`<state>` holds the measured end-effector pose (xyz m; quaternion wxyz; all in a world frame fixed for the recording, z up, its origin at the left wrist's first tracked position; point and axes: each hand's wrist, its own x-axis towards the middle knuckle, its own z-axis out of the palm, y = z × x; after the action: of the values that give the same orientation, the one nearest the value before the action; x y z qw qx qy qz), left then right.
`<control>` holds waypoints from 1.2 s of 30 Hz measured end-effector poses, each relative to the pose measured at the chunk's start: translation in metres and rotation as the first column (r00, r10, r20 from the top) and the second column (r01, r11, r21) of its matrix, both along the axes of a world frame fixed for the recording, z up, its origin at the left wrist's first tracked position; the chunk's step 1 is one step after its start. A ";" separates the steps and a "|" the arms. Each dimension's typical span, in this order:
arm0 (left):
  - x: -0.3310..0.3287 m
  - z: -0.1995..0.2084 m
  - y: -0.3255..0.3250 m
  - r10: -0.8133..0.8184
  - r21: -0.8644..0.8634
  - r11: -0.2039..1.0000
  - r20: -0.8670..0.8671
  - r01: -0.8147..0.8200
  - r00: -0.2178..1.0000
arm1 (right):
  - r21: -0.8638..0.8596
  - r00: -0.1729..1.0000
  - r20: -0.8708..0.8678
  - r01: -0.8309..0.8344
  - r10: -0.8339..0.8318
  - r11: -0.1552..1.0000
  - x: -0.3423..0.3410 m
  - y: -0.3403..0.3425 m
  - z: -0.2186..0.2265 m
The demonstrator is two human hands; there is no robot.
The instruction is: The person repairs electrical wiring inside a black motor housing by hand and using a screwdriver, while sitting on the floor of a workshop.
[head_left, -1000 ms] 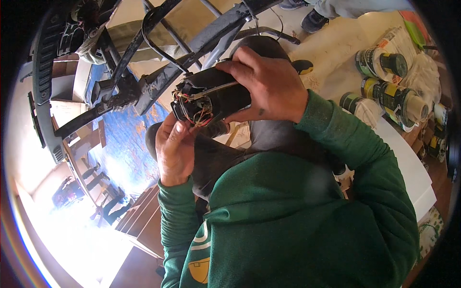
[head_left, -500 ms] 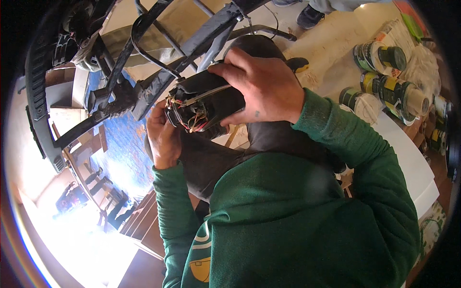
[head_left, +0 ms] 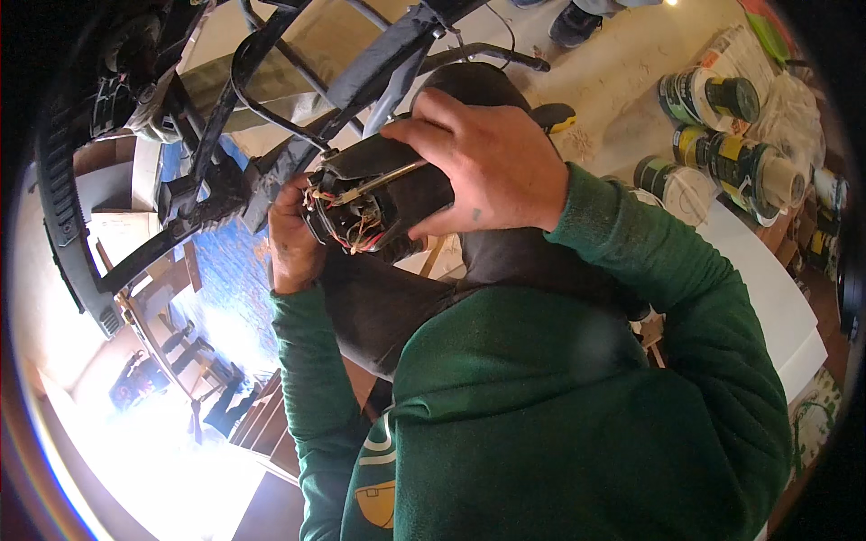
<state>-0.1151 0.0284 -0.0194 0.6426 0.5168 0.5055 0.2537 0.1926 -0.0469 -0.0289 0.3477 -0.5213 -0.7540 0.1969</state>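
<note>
A black box-shaped casing (head_left: 419, 203) is held above my lap, tilted, with its left end uncovered. Red, white and tan wires (head_left: 359, 236) are bunched at that end, beside a pale metal strip along the casing. My right hand (head_left: 496, 167) spans the casing from above, thumb on one side and fingers on the other. At the wired end, my left hand (head_left: 296, 248) grips the casing's edge; some of its fingertips are hidden behind it. A thin black cable (head_left: 280, 124) loops down close to the casing's upper corner.
A black tubular metal frame (head_left: 383, 74) rises just beyond the casing. A yellow-and-black tool handle (head_left: 553, 117) lies past my right hand. Several paint-type cans (head_left: 708, 97) stand at right beside a white panel (head_left: 767, 288). Someone's shoe (head_left: 575, 25) is at the top.
Both hands and the casing have shifted slightly left in the picture. My left hand has slid a little along the wired end, and the wires look more spread there.
</note>
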 end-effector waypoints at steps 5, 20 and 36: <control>0.027 -0.021 -0.049 0.338 -0.222 0.940 0.515 -0.258 0.788 | 0.015 0.991 -0.128 -0.038 0.039 0.999 0.007 0.001 0.005; 0.037 -0.025 -0.069 0.335 -0.104 0.934 0.589 -0.342 0.735 | -0.313 0.695 -0.656 0.104 -0.295 0.944 0.030 -0.059 0.008; 0.031 -0.039 -0.078 0.524 -0.124 0.840 0.444 -0.529 0.727 | 0.002 0.610 0.764 -0.329 0.211 0.944 0.089 -0.025 0.198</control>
<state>-0.0841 -0.0501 -0.0582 0.6425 0.2805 0.4623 0.5429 0.2813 -0.0720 0.1695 0.0054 -0.4097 -0.9113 -0.0415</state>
